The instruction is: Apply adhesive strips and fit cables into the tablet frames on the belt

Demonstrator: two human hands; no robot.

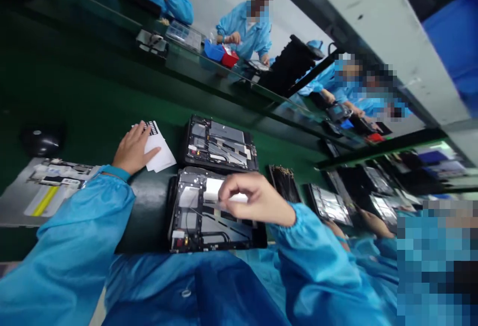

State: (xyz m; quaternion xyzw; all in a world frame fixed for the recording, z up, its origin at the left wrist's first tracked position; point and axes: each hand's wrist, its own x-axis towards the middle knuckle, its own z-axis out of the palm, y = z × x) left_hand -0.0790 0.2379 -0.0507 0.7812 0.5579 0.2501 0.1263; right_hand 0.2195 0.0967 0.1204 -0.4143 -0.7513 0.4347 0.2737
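An opened tablet chassis with bare circuitry lies on the green conveyor belt right in front of me. My right hand hovers over its upper part, fingers pinched on a small white strip. A white patch sits inside the chassis beside those fingers. My left hand rests farther left with fingers spread flat on a white sheet of labels. A second opened chassis lies just beyond the first.
A black round object and a grey printed sheet lie at the left. More opened devices trail off to the right, where a neighbour's arm reaches in. Across the belt, several workers in blue coats sit by small blue and red bins.
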